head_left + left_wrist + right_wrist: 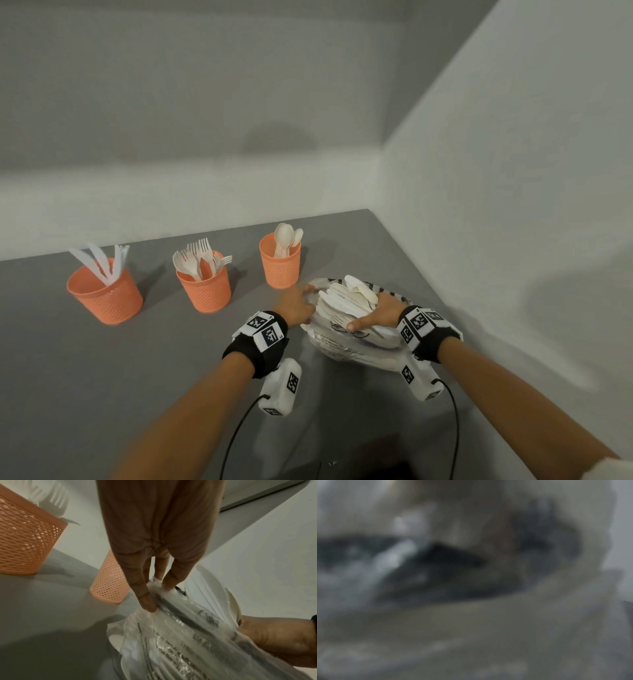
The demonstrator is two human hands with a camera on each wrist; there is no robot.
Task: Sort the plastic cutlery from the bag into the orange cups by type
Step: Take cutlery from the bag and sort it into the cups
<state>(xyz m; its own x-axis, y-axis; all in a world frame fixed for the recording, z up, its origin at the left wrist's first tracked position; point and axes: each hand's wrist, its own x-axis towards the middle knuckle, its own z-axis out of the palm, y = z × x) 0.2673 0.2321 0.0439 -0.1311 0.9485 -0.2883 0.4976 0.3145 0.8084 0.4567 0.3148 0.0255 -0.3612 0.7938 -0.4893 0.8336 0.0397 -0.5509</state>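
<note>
Three orange mesh cups stand in a row: knives in the left cup (106, 296), forks in the middle cup (205, 287), spoons in the right cup (281, 265). A clear printed bag (337, 344) full of white cutlery (346, 298) lies near the table's right corner. My left hand (300, 303) pinches the bag's left edge; in the left wrist view its fingertips (149, 605) nip the plastic (180, 642). My right hand (376, 313) grips the cutlery bundle at the bag's mouth, thumb along the plastic and fingers hidden. The right wrist view is a blur.
The grey table (120, 377) meets white walls at the back and right, close behind the bag. The spoon cup (109, 584) stands just left of the bag, and the fork cup (25, 540) further left. Wrist-camera cables hang below both forearms.
</note>
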